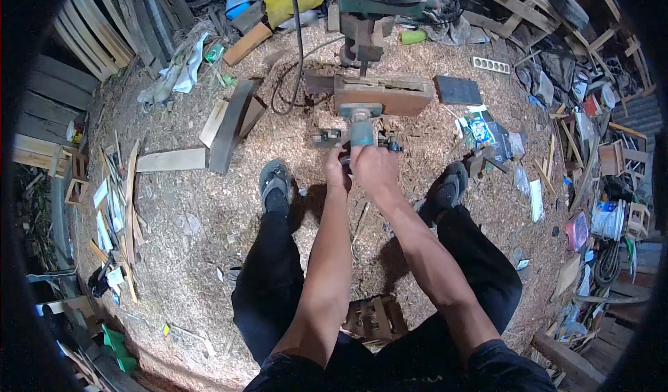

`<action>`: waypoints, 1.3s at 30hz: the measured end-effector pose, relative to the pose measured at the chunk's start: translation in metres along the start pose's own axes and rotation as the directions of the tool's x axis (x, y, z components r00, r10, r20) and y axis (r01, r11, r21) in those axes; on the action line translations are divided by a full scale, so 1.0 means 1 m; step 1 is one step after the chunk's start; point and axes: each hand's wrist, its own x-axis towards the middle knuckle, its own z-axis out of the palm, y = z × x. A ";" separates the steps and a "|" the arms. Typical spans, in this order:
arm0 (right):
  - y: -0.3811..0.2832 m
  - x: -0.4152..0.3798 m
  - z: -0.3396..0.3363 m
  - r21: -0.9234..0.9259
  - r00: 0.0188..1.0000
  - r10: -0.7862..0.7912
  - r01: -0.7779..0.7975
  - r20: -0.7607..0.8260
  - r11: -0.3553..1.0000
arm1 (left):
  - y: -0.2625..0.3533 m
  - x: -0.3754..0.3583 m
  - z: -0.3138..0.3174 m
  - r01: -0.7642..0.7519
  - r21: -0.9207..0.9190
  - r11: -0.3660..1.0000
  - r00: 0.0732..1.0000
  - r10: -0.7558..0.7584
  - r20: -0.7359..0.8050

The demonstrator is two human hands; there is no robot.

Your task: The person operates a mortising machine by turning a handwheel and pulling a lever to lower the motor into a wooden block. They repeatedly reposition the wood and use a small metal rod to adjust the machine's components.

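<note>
Between my feet, both hands are closed around a teal power tool [362, 133] with a flat head at its far end; I cannot make out its exact kind. My right hand [376, 169] wraps over the near end of its body. On its left side, my left hand [337, 167] has its fingers curled in, partly hidden. The tool's head is at the near side of a reddish-brown wooden block [386, 101]. Dark metal fittings [327, 137] show beside the tool, partly covered by it.
A machine [365, 37] stands just beyond the block. A black cable [298, 37] hangs to its left. Planks [233, 124] lie left, a dark slab [457, 90] right. Wood shavings cover the floor. A power strip [490, 65] and scrap wood lie around the edges.
</note>
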 end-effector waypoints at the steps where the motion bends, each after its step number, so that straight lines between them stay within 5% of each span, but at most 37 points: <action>1: -0.005 -0.001 -0.004 -0.031 1.000 -0.011 0.011 0.013 0.999 | 0.004 -0.004 0.003 0.106 -0.055 0.993 0.994 -0.107 -0.015; 5: 0.000 -0.004 -0.004 -0.026 0.998 -0.056 0.056 -0.028 0.998 | -0.002 0.005 -0.007 0.117 -0.066 0.991 0.993 -0.115 0.034; 8: 0.007 -0.004 -0.004 0.084 0.994 -0.101 0.104 -0.046 0.991 | -0.007 0.021 -0.021 0.080 0.122 0.989 0.997 -0.082 0.012; 11: 0.019 -0.003 -0.004 0.247 0.993 -0.107 0.114 -0.044 0.962 | 0.043 -0.024 0.012 -0.060 0.553 0.831 0.998 0.062 0.014; 14: 0.016 -0.001 -0.026 0.193 0.920 -0.139 0.222 -0.368 0.956 | 0.067 -0.027 0.031 -0.277 0.400 0.874 0.961 0.250 0.119; 15: 0.010 0.002 -0.042 0.326 0.962 -0.078 0.164 -0.261 0.931 | 0.091 -0.033 0.040 -0.263 0.591 0.762 0.965 0.211 0.157; 21: -0.070 0.027 -0.144 0.352 0.791 -0.180 0.447 -0.585 0.822 | 0.214 -0.090 0.161 -0.818 0.504 0.276 0.530 0.702 0.475; 26: -0.122 0.052 -0.208 0.386 0.712 -0.160 0.539 -0.684 0.748 | 0.308 -0.091 0.235 -0.899 0.378 -0.219 0.122 0.705 0.698; 32: -0.131 0.072 -0.234 0.347 0.684 -0.195 0.568 -0.703 0.746 | 0.328 -0.062 0.241 -0.830 0.451 -0.328 0.253 0.501 0.828; 33: -0.132 0.073 -0.238 0.372 0.714 -0.177 0.540 -0.677 0.755 | 0.325 -0.063 0.242 -0.845 0.415 -0.337 0.183 0.547 0.817; 36: -0.136 0.077 -0.239 0.345 0.698 -0.204 0.559 -0.686 0.754 | 0.326 -0.061 0.249 -0.835 0.442 -0.328 0.218 0.540 0.813; 39: -0.139 0.090 -0.234 0.300 0.639 -0.215 0.597 -0.738 0.744 | 0.327 -0.062 0.250 -0.854 0.395 -0.339 0.148 0.568 0.809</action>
